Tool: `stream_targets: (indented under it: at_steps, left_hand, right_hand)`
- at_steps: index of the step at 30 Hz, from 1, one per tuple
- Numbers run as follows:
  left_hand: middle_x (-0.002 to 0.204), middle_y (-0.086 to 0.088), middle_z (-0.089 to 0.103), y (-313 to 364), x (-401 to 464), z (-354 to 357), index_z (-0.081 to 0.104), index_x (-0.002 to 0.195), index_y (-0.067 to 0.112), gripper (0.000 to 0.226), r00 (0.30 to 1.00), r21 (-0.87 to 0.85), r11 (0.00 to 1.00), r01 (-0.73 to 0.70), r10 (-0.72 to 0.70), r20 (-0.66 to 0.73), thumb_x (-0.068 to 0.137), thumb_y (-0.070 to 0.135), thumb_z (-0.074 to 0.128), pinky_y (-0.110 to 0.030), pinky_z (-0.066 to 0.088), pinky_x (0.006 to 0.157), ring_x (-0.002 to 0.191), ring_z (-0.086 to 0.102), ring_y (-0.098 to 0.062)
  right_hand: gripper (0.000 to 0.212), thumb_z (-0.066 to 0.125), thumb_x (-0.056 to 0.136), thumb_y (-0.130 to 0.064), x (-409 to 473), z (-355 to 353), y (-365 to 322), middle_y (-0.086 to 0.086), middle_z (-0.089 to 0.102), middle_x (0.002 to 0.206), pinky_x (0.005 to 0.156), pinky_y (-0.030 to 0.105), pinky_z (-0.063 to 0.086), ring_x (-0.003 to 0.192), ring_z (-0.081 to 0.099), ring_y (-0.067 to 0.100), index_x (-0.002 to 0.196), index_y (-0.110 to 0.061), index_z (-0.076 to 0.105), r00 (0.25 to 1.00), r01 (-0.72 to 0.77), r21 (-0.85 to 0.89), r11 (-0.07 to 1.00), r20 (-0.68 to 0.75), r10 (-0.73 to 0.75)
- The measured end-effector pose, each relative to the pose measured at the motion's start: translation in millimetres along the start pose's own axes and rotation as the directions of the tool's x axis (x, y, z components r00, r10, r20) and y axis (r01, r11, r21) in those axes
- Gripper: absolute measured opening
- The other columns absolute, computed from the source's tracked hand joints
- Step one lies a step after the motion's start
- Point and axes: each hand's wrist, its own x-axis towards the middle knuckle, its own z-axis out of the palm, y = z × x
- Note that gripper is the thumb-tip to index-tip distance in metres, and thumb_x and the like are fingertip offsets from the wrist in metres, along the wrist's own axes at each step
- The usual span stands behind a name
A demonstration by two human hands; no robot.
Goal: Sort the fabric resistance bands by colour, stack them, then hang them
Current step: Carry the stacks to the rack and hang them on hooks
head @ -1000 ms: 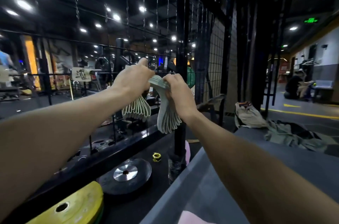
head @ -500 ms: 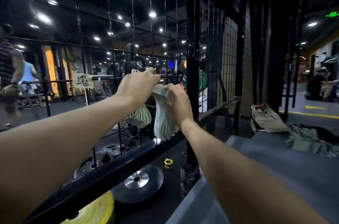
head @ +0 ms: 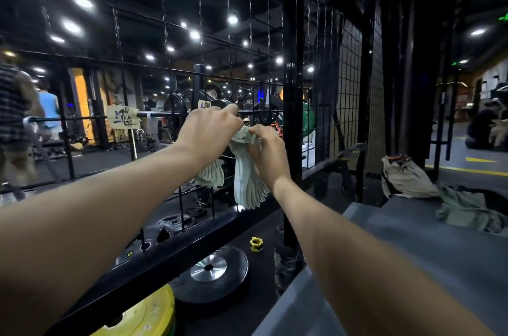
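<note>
1. The left hand (head: 207,131) curls its fingers over the folded top of the pale green bands (head: 247,179), gripping them up against the black wire grid (head: 170,66) — presumably where a peg or wire takes them, though I cannot see one.
2. The right hand (head: 268,154) pinches the same fold just beside the left fingers, thumb and fingertips closed on the fabric.
3. Below both sets of fingers the stack hangs in two fanned lobes — kept together so it goes up as one colour.
4. Weight plates (head: 217,272) lie well below.
</note>
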Motion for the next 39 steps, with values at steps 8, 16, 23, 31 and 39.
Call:
stream_targets:
  at_steps: [8, 16, 23, 31, 39]
  left_hand:
    - [0.086, 0.004, 0.044, 6, -5, -1, 0.062, 0.091, 0.02, 0.011, 0.999, 0.024, 1.0, -0.003, 0.001, 0.042, 0.092, 0.012, 0.055, -0.029, 0.041, 0.052, 0.071, 0.059, -0.018]
    - [0.091, 0.003, 0.05, 7, -2, -1, 0.062, 0.089, 0.019, 0.011, 0.998, -0.048, 0.998, 0.032, -0.029, 0.053, 0.089, 0.009, 0.057, -0.035, 0.049, 0.059, 0.072, 0.062, -0.022]
    - [0.099, 0.001, 0.053, 7, -1, -6, 0.064, 0.094, 0.019, 0.014, 0.994, -0.088, 0.993, 0.078, -0.07, 0.089, 0.087, 0.009, 0.057, -0.032, 0.035, 0.059, 0.08, 0.062, -0.025]
    - [0.097, 0.003, 0.05, 6, 1, -9, 0.065, 0.098, 0.021, 0.017, 0.993, -0.121, 0.99, 0.078, -0.066, 0.102, 0.086, 0.011, 0.062, -0.032, 0.042, 0.062, 0.08, 0.06, -0.024]
    - [0.088, 0.003, 0.036, 11, 13, -13, 0.069, 0.095, 0.016, 0.015, 0.988, 0.024, 0.998, 0.06, -0.063, 0.14, 0.088, 0.009, 0.058, -0.034, 0.04, 0.057, 0.082, 0.062, -0.027]
  right_hand:
    - [0.012, 0.065, 0.083, -0.014, -8, -8, -9, -0.002, 0.062, 0.091, 0.078, 0.036, 0.051, 0.084, 0.058, 0.017, 0.095, -0.015, 0.065, 0.979, -0.199, 0.139, 0.97, 0.067, 0.191]
    - [0.022, 0.065, 0.086, -0.019, -14, -13, -9, -0.004, 0.055, 0.109, 0.075, 0.028, 0.046, 0.093, 0.053, 0.012, 0.106, -0.016, 0.056, 0.993, -0.114, -0.104, 0.988, -0.04, 0.11]
    - [0.018, 0.062, 0.087, -0.023, -17, -1, -14, 0.012, 0.071, 0.084, 0.07, 0.036, 0.054, 0.079, 0.066, 0.027, 0.085, -0.01, 0.074, 0.965, -0.189, -0.19, 0.963, 0.148, 0.219]
    - [0.016, 0.072, 0.081, -0.029, -4, 20, -19, 0.01, 0.071, 0.088, 0.079, 0.041, 0.055, 0.084, 0.067, 0.028, 0.074, -0.014, 0.07, 0.87, -0.483, -0.005, 0.875, 0.107, 0.481]
    - [0.02, 0.071, 0.074, -0.016, -2, 1, -26, 0.004, 0.07, 0.08, 0.079, 0.035, 0.057, 0.08, 0.067, 0.022, 0.057, -0.021, 0.061, 0.85, -0.524, 0.098, 0.846, 0.122, 0.512]
